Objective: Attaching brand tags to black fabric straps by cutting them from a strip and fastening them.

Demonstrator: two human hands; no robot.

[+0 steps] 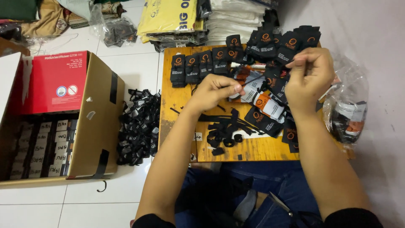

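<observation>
- The left hand has its fingers drawn together, pinching one end of a thin black strip; the right hand is likewise closed, fingertips pressed on the other end, so the strip runs stretched between the two hands above the table.
- Just under the hands lies a heap of black tags with orange marks, some with white faces; a white marker pen lies among them.
- Nearer the person, loose black strips and small loops are scattered on the low wooden table; along its far edge stands a row of bundled black tags.
- At the right edge of the table sits a clear plastic bag with dark contents.
- On the white floor left of the table lies a pile of black pieces; beyond it an open cardboard box with a red panel holds rows of labelled packs.
- Past the table's far edge lie a yellow package and folded white stacks.
</observation>
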